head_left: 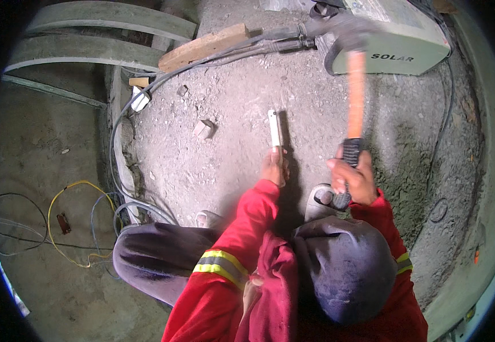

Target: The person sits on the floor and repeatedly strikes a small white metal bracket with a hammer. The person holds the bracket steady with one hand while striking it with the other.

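My left hand [273, 169] grips a narrow white rod-like piece [275, 129] standing out toward the middle of the dusty concrete; its lower end is hidden by my fingers and I cannot make out exactly what it is. My right hand [354, 176] is closed around the black grip of a hammer [356, 94] with an orange shaft. The hammer's head is raised and blurred near the top, in front of a pale green box. Loose grit and a chunk of rubble [204, 129] lie left of the white piece.
Thick cables [173, 75] curve along the left edge of the concrete beside a wooden block [202, 48]. Curved grey beams [82, 54] and coiled thin wires [76, 183] are at left. The green box [401, 51] sits at top right. My knees and sandalled feet frame the work spot.
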`<state>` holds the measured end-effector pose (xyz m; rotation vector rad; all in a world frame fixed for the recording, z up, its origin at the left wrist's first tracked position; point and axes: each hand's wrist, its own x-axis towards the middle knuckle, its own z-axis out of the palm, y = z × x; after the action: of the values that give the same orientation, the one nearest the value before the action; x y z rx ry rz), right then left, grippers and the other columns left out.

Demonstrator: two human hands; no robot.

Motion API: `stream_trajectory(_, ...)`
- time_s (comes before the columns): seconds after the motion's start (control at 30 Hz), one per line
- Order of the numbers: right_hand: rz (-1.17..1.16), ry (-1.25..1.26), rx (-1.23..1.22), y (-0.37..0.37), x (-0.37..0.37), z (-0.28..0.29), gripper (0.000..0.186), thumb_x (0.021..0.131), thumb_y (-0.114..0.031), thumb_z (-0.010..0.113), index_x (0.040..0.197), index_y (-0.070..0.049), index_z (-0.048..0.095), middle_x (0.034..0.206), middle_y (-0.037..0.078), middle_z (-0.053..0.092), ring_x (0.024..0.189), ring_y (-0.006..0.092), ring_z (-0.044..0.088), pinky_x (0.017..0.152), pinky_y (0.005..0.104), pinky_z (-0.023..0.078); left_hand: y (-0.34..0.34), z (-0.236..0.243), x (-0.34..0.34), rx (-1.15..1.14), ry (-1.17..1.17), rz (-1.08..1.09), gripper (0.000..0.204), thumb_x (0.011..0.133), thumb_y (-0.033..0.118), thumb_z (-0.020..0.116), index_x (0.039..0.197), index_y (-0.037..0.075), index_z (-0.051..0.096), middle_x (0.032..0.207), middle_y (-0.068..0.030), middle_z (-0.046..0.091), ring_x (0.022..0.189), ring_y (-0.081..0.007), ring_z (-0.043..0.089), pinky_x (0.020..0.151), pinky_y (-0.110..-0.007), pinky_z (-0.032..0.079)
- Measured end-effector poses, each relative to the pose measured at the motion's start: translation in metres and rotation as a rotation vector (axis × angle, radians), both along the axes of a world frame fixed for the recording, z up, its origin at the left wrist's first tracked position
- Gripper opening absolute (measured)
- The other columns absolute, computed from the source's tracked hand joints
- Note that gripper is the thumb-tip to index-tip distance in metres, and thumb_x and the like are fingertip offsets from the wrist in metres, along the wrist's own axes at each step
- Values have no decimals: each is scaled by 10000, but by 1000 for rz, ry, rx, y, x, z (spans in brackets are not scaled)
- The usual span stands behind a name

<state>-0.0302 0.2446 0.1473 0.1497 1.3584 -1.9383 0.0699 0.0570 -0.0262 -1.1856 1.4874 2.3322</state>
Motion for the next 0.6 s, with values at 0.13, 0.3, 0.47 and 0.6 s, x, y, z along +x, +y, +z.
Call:
stream_trajectory(0.13, -126, 112, -131, -1, 3, 0, 198, 820, -33, 576, 686, -50, 431, 509, -4, 439, 396, 68, 406, 364, 237, 327, 12, 18, -19, 15, -148, 40, 392, 924, 534, 358, 996, 165, 468, 610, 1, 419, 412, -122, 363, 347, -269, 290)
stream_trajectory(0.3, 62, -206, 56, -15, 43, -70, 208, 810, -64, 596, 664, -67, 447, 494, -9, 439, 380, 75, 408, 358, 252, 336, 14, 28, -25, 60, -179, 76, 409, 920, 549, 347, 992, 161, 456, 595, 1, 409, 402, -117, 349, 340, -270, 282)
stream_trajectory(0.47, 205, -402, 134, -2, 26, -74, 196, 799, -103, 617, 681, -87, 461, 505, -10, 443, 368, 79, 397, 350, 260, 341, 14, 29, -16, -29, -200, 158, 371, 932, 512, 345, 942, 152, 432, 571, -1, 375, 387, -104, 320, 330, -270, 275)
stream_trajectory(0.6, 39, -85, 115, 11, 2, -13, 235, 799, -53, 591, 634, -65, 424, 507, -3, 436, 382, 75, 390, 375, 249, 333, 6, 13, -6, 30, -229, 215, 432, 890, 583, 395, 937, 156, 440, 546, -2, 394, 366, -128, 345, 319, -282, 273)
